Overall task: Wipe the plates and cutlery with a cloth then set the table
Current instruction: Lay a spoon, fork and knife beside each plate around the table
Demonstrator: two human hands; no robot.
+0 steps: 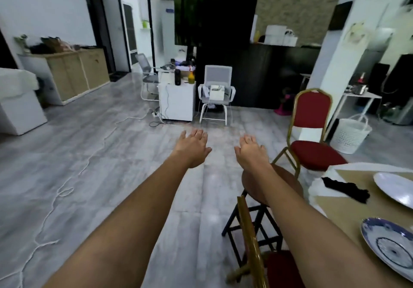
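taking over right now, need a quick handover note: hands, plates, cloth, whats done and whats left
Left hand: open, holding nothing, stretched out over the floor.
Right hand: the same, beside it.
Black cloth: lies on the table at the far right, with neither hand on it.
White plate and blue-patterned plate: on the table, both cut off by the frame edge.
Cutlery: none in view.
Done: nothing that shows.
Left: take the cloth, wipe the plates and cutlery, set the table.
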